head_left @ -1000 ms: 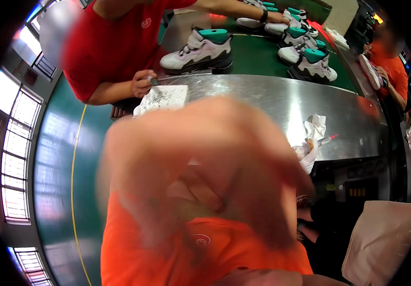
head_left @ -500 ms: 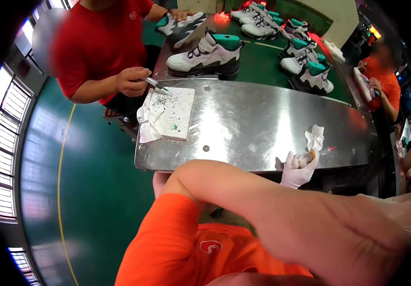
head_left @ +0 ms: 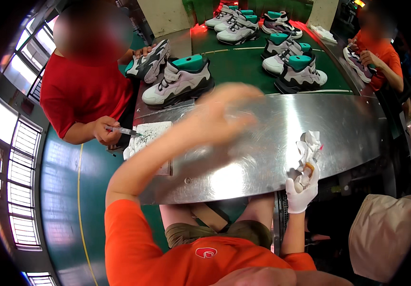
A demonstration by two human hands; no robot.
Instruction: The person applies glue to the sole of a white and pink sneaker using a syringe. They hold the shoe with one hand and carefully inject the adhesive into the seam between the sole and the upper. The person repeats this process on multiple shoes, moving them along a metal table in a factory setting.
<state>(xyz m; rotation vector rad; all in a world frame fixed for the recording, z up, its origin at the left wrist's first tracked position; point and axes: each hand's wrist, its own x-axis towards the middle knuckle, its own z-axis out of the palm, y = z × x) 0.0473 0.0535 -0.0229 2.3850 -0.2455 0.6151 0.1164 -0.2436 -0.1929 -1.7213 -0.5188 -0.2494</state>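
Note:
My bare left hand (head_left: 224, 114) is smeared by motion above the metal worktop (head_left: 243, 152). Its thumb and fingers look apart, with nothing visible between them. At the near right edge of the worktop, my right hand (head_left: 302, 193) wears a white glove and is curled around a whitish wad (head_left: 301, 181). A small brown-yellow piece (head_left: 309, 168) shows by its fingertips; its kind is unclear. Just beyond lies a crumpled white cloth (head_left: 309, 145) with a small pink-red tip beside it. The nearest shoe to my left hand is a white and black sneaker (head_left: 181, 83) with a teal insert.
A co-worker in red at left holds a syringe-like tool (head_left: 122, 130) over a speckled white pad (head_left: 154, 131) and steadies another sneaker (head_left: 152, 62). Several sneakers (head_left: 301, 74) stand on the green belt (head_left: 234, 59). A co-worker in orange at far right holds a shoe (head_left: 356, 65).
My left arm has swung from across my body on the right to over the worktop. My right hand still grips the wad. The view has shifted.

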